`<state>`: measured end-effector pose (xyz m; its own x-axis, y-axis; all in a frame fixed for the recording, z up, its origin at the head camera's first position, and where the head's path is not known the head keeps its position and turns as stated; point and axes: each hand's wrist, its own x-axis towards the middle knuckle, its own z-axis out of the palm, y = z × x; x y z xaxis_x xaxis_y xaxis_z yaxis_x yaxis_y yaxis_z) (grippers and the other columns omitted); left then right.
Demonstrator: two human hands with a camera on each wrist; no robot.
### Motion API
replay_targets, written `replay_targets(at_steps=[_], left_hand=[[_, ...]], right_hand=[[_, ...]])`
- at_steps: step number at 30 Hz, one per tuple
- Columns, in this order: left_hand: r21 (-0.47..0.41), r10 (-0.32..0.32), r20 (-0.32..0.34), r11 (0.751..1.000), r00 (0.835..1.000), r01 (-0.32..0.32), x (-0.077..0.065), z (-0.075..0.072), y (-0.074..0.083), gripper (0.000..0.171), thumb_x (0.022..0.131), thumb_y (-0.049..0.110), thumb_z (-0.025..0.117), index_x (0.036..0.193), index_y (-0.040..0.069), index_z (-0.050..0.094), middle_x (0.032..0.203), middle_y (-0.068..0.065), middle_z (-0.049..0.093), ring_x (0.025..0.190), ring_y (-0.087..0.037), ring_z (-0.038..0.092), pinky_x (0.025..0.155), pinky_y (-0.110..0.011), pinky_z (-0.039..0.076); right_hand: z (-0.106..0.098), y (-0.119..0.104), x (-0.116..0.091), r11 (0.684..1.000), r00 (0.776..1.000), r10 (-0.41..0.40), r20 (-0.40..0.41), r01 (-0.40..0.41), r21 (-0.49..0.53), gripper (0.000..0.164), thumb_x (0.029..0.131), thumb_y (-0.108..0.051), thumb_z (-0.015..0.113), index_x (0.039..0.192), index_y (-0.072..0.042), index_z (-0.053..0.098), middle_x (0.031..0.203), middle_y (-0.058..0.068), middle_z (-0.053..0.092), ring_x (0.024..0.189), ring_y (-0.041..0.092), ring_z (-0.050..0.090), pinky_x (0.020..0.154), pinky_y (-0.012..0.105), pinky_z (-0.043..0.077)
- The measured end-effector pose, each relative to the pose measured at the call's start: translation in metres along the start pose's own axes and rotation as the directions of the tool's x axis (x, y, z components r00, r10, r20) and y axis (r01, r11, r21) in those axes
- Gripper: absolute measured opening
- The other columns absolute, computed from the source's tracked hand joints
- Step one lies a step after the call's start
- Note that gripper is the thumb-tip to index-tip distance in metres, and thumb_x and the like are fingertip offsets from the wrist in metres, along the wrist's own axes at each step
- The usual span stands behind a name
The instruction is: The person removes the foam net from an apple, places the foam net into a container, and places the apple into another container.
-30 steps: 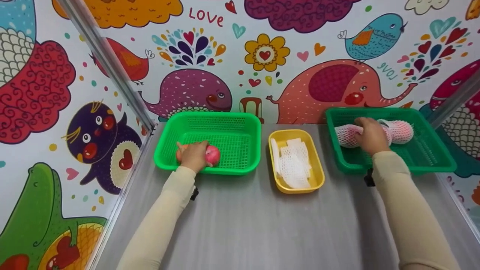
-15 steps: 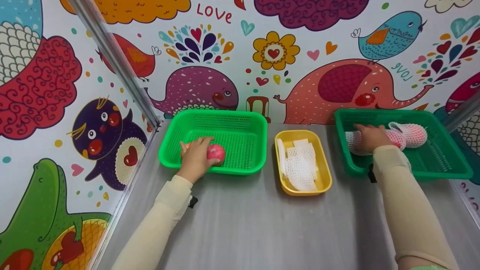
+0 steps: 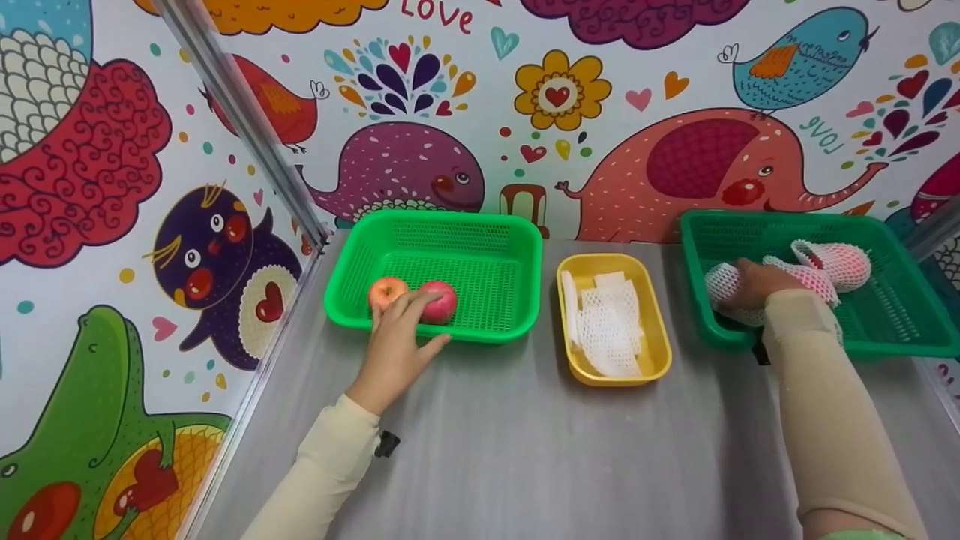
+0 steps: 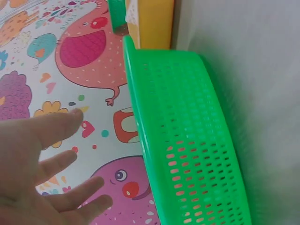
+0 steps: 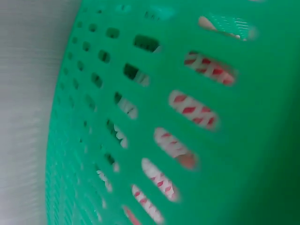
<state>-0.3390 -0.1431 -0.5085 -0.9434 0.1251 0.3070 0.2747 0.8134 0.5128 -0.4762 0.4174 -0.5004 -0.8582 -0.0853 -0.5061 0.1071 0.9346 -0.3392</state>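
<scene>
Two apples lie in the light green basket [image 3: 487, 289]: a yellowish-red apple [image 3: 387, 289] and a pinker apple [image 3: 441, 306]. Over the front rim, my left hand [image 3: 394, 352] reaches with loosely spread fingers that overlap both apples. Seen from the left wrist, that hand [image 4: 28, 178] holds nothing, beside the basket's slotted wall [image 4: 183, 103]. Inside the dark green basket [image 3: 885, 319], my right hand [image 3: 769, 283] grips a net-wrapped apple [image 3: 723, 283] at the left end. White-netted fruit [image 5: 193, 110] shows through the slots in the right wrist view; most of the hand is hidden.
Between the baskets stands a yellow tray [image 3: 658, 349] holding white foam nets [image 3: 611, 322]. More net-wrapped fruit [image 3: 847, 266] lies right of my right hand. A patterned wall [image 3: 450, 90] rises behind the grey table [image 3: 525, 450].
My left hand has drawn back from the apples toward the basket's front rim, uncovering them. My right hand has shifted the netted apple slightly within the dark green basket. The head view has moved slightly.
</scene>
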Motion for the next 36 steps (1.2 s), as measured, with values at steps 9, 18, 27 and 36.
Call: replay_targets(at_steps=[9,18,27,36], left_hand=[[-0.103,0.003,-0.023,0.995,1.000,-0.005,-0.007,-0.004,0.007,0.056,0.087,0.022,0.082,0.137,0.014,0.059,0.137,-0.006,0.054,0.133,-0.026,0.046,0.111,-0.069,0.020],[-0.208,0.028,-0.069,0.977,0.997,-0.041,-0.013,-0.008,0.016,0.049,0.088,0.019,0.080,0.134,0.013,0.061,0.131,-0.001,0.057,0.125,-0.021,0.052,0.104,-0.045,0.043],[-0.353,0.051,-0.111,0.932,0.993,-0.088,-0.037,-0.006,0.031,0.041,0.091,0.016,0.076,0.130,0.018,0.062,0.127,0.006,0.059,0.122,-0.012,0.054,0.103,-0.041,0.044],[-0.463,-0.072,-0.020,0.885,0.997,0.054,-0.090,0.009,0.029,0.039,0.095,0.024,0.072,0.131,0.032,0.060,0.127,0.011,0.059,0.123,-0.003,0.051,0.106,-0.038,0.042]], right_hand=[[-0.021,0.034,-0.002,0.999,0.994,-0.024,-0.106,0.027,0.021,0.133,0.078,-0.068,0.073,0.156,0.004,-0.006,0.143,0.042,0.027,0.117,0.062,0.035,0.082,0.070,0.048],[-0.045,0.031,-0.047,0.923,0.957,-0.111,-0.269,0.200,0.329,0.105,0.088,-0.064,0.065,0.155,-0.007,0.007,0.136,0.027,0.040,0.106,0.045,0.055,0.072,0.050,0.059],[-0.004,0.009,-0.126,0.501,0.887,-0.260,-0.382,0.461,0.732,0.061,0.105,-0.034,0.051,0.155,-0.022,0.018,0.137,0.010,0.049,0.106,0.025,0.069,0.085,0.042,0.055],[0.103,0.005,-0.177,-0.353,0.775,-0.419,-0.473,0.341,0.871,0.050,0.109,-0.036,0.028,0.157,-0.023,0.023,0.149,0.010,0.045,0.131,0.028,0.050,0.104,0.050,0.043]])
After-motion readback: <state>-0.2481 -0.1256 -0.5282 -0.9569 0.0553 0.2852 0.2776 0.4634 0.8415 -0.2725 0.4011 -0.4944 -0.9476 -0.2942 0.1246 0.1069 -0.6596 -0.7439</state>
